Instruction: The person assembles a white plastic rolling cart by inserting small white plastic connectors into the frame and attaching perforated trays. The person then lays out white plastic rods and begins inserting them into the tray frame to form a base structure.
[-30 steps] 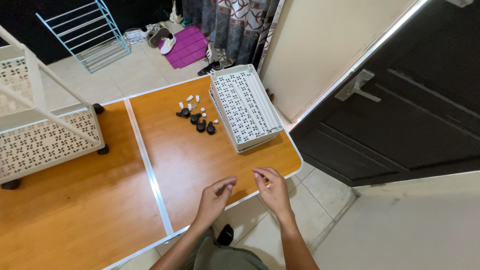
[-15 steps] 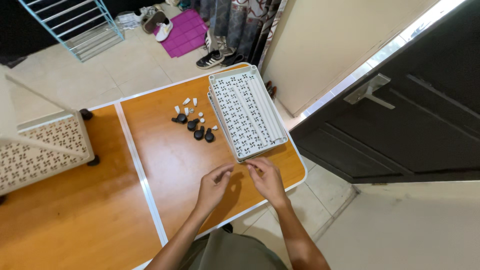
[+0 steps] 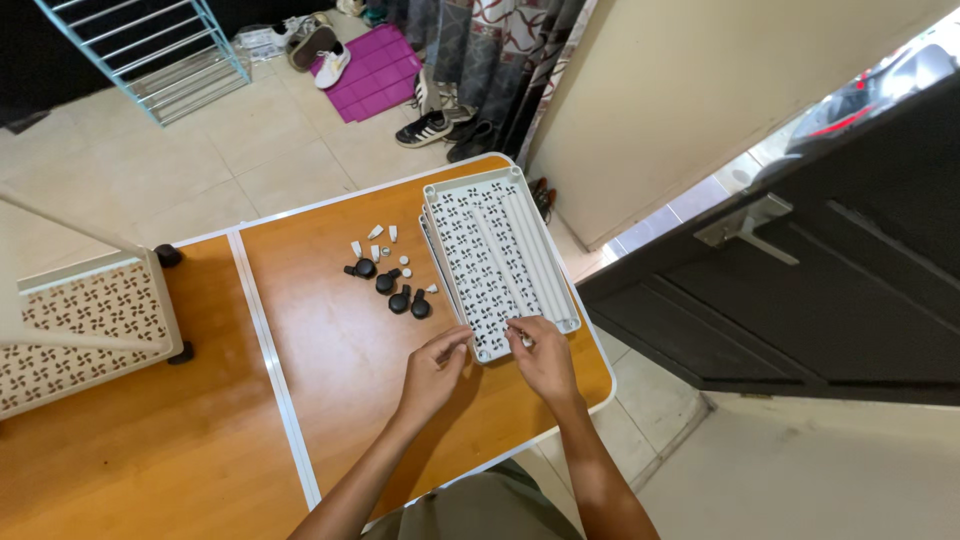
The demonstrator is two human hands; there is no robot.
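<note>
Below, head view, the only one. Both hands work at the near right corner of the orange surface [image 3: 330, 340], close to its front edge. The right hand [image 3: 545, 357] pinches a small pale piece [image 3: 524, 339] between thumb and forefinger, the other fingers curled under; what the piece is cannot be told at this size. The left hand [image 3: 433, 368] is loosely closed, its thumb and forefinger drawn together towards the tray's near corner; whether they grip anything cannot be told.

A stack of white perforated trays [image 3: 497, 258] lies along the right edge of the surface, its long axis running from the near right corner towards the far right corner, slightly slanted. Its near short end lies directly ahead of both hands: the right hand touches or overlaps that end, and the left hand sits just beside its near left corner. The right hand is the nearer of the two.

Black caster wheels [image 3: 390, 287] and small white pegs [image 3: 372, 238] lie scattered left of the trays, towards the far edge, well apart from both hands. A second perforated white shelf unit [image 3: 80, 320] stands at the left.
</note>
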